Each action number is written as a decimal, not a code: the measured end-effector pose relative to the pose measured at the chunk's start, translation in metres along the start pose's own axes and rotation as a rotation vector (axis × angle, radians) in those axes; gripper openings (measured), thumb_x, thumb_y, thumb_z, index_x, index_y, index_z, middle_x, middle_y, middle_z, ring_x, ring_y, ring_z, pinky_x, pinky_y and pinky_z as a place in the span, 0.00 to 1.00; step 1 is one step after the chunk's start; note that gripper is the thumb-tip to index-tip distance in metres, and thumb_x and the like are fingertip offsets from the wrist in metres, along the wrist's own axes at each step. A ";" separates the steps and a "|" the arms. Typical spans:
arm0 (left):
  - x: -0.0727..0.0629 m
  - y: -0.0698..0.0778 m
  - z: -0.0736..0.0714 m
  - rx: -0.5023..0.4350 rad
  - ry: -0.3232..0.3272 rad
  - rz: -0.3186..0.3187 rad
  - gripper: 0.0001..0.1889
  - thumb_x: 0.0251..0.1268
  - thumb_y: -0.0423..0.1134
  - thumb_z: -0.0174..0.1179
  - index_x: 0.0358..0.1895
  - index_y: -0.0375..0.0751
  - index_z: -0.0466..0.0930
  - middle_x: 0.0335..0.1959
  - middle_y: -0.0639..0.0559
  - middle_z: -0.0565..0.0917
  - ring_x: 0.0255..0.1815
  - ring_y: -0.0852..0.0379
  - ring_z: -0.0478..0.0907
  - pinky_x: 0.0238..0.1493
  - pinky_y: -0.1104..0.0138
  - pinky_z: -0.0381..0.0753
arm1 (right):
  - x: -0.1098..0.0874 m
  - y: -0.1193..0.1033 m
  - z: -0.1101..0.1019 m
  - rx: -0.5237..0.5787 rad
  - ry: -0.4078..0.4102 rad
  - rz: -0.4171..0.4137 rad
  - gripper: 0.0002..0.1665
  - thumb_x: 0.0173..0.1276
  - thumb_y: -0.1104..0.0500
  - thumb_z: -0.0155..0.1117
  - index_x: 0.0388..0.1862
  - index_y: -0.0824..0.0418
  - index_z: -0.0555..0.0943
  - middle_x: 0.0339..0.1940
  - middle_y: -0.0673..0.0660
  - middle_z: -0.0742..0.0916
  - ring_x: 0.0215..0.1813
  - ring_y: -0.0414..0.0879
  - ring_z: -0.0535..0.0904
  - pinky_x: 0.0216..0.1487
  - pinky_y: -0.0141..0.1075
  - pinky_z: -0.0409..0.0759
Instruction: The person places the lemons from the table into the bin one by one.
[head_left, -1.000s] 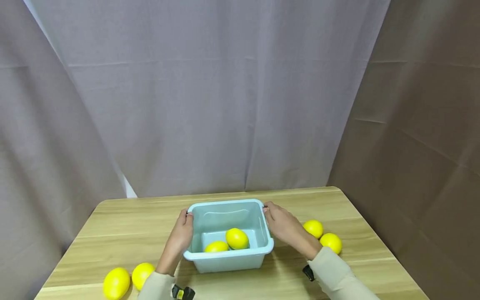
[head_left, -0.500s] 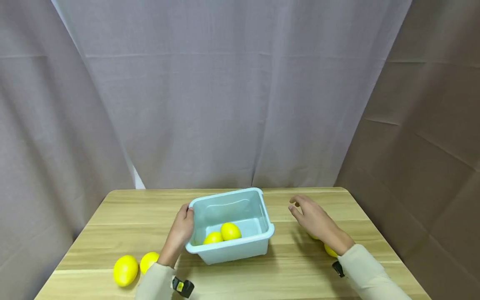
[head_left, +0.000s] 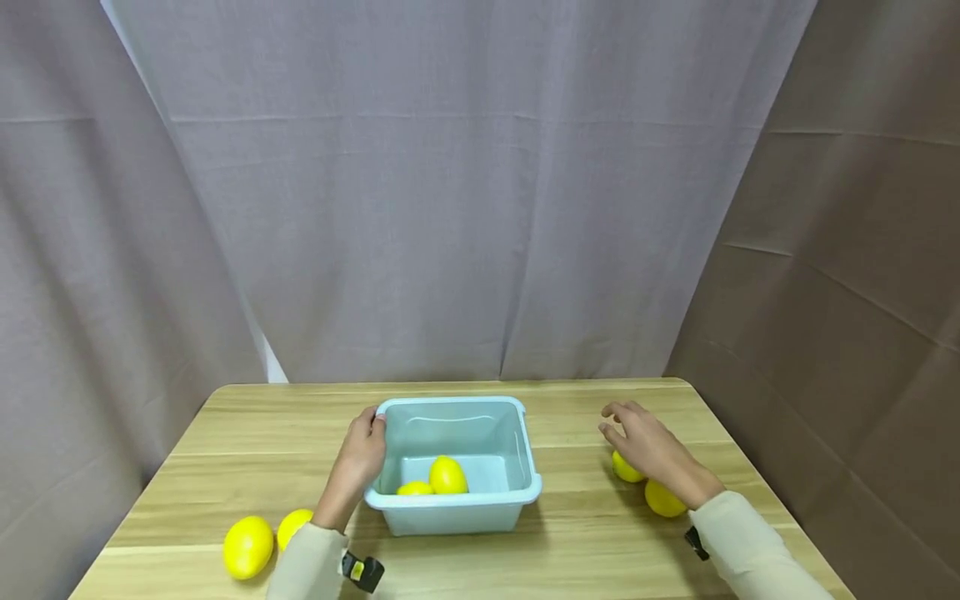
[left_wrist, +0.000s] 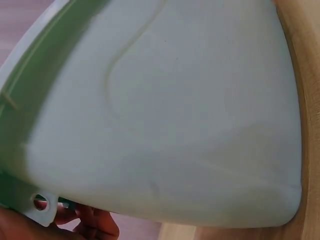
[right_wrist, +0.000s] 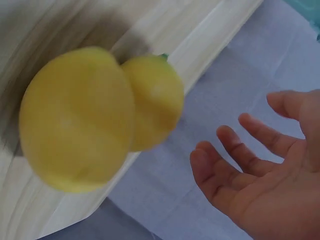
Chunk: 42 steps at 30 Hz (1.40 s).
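A pale blue plastic basin (head_left: 453, 514) sits on the wooden table with two lemons inside, one lemon (head_left: 447, 475) resting against the other lemon (head_left: 415, 488). My left hand (head_left: 362, 450) grips the basin's left rim; in the left wrist view its fingers (left_wrist: 97, 222) curl under the edge by a small hole. My right hand (head_left: 651, 446) hovers above two more lemons on the right, holding nothing, its fingers loosely bent. Below it lie a farther lemon (head_left: 627, 468) and a nearer lemon (head_left: 664, 499). The right wrist view shows both lemons (right_wrist: 75, 120) apart from the fingers.
Two lemons lie at the table's front left: one lemon (head_left: 248, 547) in full view, the other lemon (head_left: 292, 527) partly behind the left sleeve. Grey curtains (head_left: 390, 208) hang behind the table (head_left: 570, 533) and brown cloth (head_left: 847, 333) on its right.
My right hand has let go of the basin's right rim and moved right, over the right-hand lemons. The basin turned slightly, then straightened, with my left hand still gripping it.
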<state>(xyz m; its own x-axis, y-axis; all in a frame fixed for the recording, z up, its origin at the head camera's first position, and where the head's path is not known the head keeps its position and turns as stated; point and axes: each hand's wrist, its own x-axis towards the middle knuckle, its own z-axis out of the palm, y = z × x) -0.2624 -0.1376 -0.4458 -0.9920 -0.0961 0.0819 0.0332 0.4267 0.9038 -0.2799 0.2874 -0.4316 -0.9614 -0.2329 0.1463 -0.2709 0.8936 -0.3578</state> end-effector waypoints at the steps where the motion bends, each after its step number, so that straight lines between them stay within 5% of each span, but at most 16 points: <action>1: 0.000 0.000 0.000 0.002 0.003 -0.002 0.25 0.86 0.35 0.38 0.73 0.16 0.63 0.69 0.20 0.72 0.74 0.27 0.68 0.74 0.37 0.66 | 0.000 0.002 0.000 -0.007 -0.004 0.000 0.18 0.82 0.56 0.61 0.60 0.68 0.81 0.59 0.69 0.83 0.56 0.63 0.83 0.55 0.59 0.82; 7: -0.001 -0.002 -0.003 0.020 0.045 -0.007 0.23 0.86 0.36 0.41 0.72 0.22 0.68 0.59 0.26 0.80 0.59 0.34 0.77 0.62 0.41 0.76 | -0.005 0.010 -0.002 -0.054 -0.094 0.019 0.28 0.78 0.49 0.67 0.66 0.66 0.78 0.64 0.70 0.80 0.61 0.67 0.79 0.58 0.64 0.79; 16: -0.006 -0.003 -0.008 0.018 0.039 -0.028 0.24 0.86 0.37 0.41 0.74 0.24 0.67 0.60 0.26 0.79 0.60 0.34 0.77 0.63 0.41 0.76 | -0.012 0.029 0.000 -0.074 -0.235 0.004 0.41 0.66 0.53 0.79 0.73 0.65 0.73 0.63 0.69 0.78 0.59 0.66 0.79 0.54 0.65 0.81; 24: -0.007 0.000 -0.005 0.015 0.020 -0.028 0.24 0.86 0.37 0.40 0.75 0.25 0.66 0.62 0.26 0.78 0.63 0.33 0.76 0.64 0.40 0.74 | -0.018 0.041 0.004 -0.025 -0.238 -0.012 0.36 0.64 0.60 0.80 0.68 0.68 0.76 0.54 0.62 0.81 0.49 0.53 0.80 0.49 0.53 0.82; 42: -0.007 -0.001 -0.003 0.020 0.014 -0.019 0.24 0.87 0.38 0.40 0.75 0.26 0.67 0.65 0.27 0.78 0.66 0.33 0.75 0.66 0.39 0.73 | -0.021 0.049 0.016 -0.008 -0.187 -0.021 0.35 0.59 0.57 0.82 0.64 0.65 0.80 0.51 0.57 0.81 0.45 0.49 0.79 0.43 0.49 0.82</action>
<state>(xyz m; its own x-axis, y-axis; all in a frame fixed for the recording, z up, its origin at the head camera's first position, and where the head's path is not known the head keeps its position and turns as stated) -0.2554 -0.1402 -0.4464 -0.9907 -0.1165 0.0706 0.0119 0.4422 0.8968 -0.2742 0.3300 -0.4673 -0.9479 -0.3179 -0.0208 -0.2911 0.8907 -0.3492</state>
